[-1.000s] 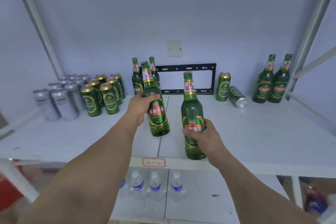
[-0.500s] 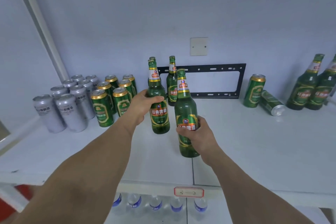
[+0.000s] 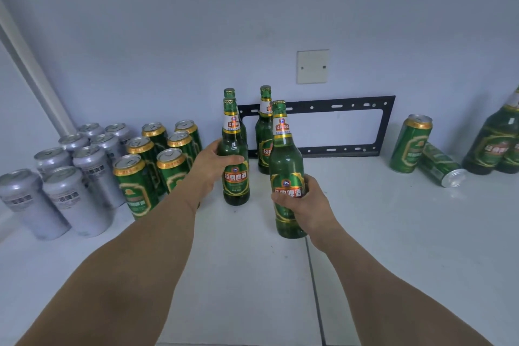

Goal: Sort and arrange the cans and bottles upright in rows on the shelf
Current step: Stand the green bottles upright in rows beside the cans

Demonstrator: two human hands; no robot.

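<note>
Bottle-placing step: the left hand (image 3: pixel 214 161) grips a green bottle (image 3: pixel 235 166) just in front of the rear bottles (image 3: pixel 263 132); the right hand (image 3: pixel 304 202) grips another bottle (image 3: pixel 286 174) nearer still; next, I judge, both set down upright in row on the shelf (image 3: pixel 393 233).

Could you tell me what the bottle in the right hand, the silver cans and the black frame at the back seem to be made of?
The bottle in the right hand looks like glossy green glass: see-through, with highlights and paper-like labels. The silver cans look like matte aluminium, with pull-tab tops. The black frame seems to be painted metal, flat and slotted, though coated plastic cannot be excluded.
</note>
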